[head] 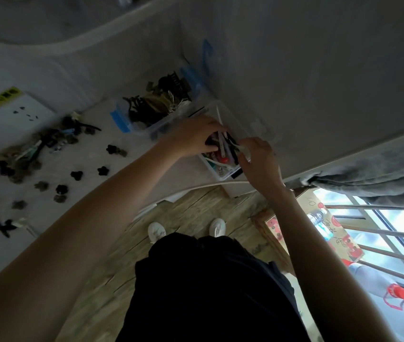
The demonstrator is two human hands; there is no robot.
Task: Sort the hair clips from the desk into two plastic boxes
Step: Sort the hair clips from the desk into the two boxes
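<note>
Both hands [223, 144] hold clips [222, 146] lengthwise in box [223, 175].

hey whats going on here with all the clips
A person is sorting hair clips at a white desk. Both hands are in the nearer clear box, which holds long slim clips: the left hand reaches in, and the right hand pinches a pale clip over it. The farther box with blue latches is heaped with dark claw clips. Many loose clips lie unsorted on the desk.
</note>
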